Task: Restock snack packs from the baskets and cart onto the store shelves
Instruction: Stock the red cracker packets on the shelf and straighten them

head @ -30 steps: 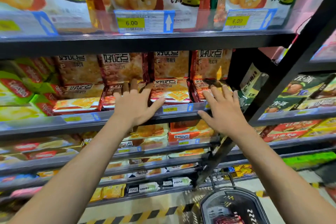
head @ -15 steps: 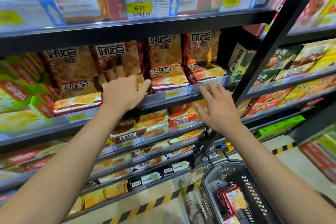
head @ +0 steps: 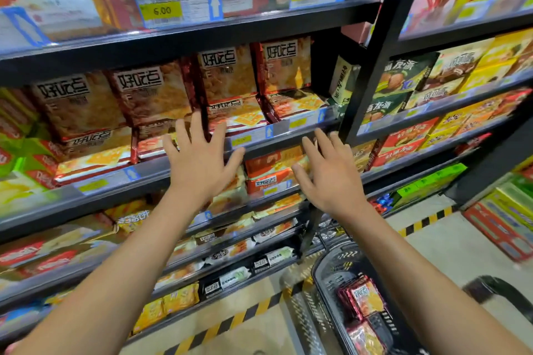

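Snack packs [head: 230, 86] stand in rows on the middle shelf [head: 150, 173], with more waiting in the black basket [head: 331, 271] below. A person's left hand [head: 199, 164] and right hand [head: 331, 176] hover in front of the shelf edge, fingers spread and holding nothing; contact with the packs seems unlikely, though blur hides it. Next should come a low reach into the basket, gripping one pack by its edges

This is a shop, a snack aisle in a grocery store: dark metal shelves [head: 184, 37] hold rows of biscuit packs [head: 153, 95], yellow price tags [head: 162, 10] reading 6.00 line the shelf edges, and a black shopping basket [head: 331, 274] stands on the hazard-striped floor [head: 461, 253].
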The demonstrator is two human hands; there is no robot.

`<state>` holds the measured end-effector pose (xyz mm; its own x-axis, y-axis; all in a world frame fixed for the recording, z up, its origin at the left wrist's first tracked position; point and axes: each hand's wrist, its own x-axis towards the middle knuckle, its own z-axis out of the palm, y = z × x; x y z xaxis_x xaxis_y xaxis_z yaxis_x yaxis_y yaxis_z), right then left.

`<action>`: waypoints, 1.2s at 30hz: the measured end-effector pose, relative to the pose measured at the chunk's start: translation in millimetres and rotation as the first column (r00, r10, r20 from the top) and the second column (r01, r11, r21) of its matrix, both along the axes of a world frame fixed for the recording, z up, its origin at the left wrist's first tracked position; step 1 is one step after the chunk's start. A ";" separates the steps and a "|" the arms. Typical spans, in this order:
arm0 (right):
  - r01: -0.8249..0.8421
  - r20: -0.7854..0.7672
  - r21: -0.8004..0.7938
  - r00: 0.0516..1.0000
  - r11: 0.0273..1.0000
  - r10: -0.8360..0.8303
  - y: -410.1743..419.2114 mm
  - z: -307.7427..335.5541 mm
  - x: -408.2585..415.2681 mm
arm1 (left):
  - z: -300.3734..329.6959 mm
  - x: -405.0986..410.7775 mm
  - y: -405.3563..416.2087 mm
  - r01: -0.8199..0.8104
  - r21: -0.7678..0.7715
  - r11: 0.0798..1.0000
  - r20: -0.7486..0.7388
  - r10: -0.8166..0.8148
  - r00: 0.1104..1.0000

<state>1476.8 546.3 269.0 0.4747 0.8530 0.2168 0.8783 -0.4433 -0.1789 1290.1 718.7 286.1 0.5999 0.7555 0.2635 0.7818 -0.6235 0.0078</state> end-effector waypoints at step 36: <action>0.643 -0.416 -0.462 0.451 0.611 -0.790 -342.7 -337.8 12.5 | -376.6 217.1 -304.4 0.589 -0.575 0.568 -0.347 -0.821 0.453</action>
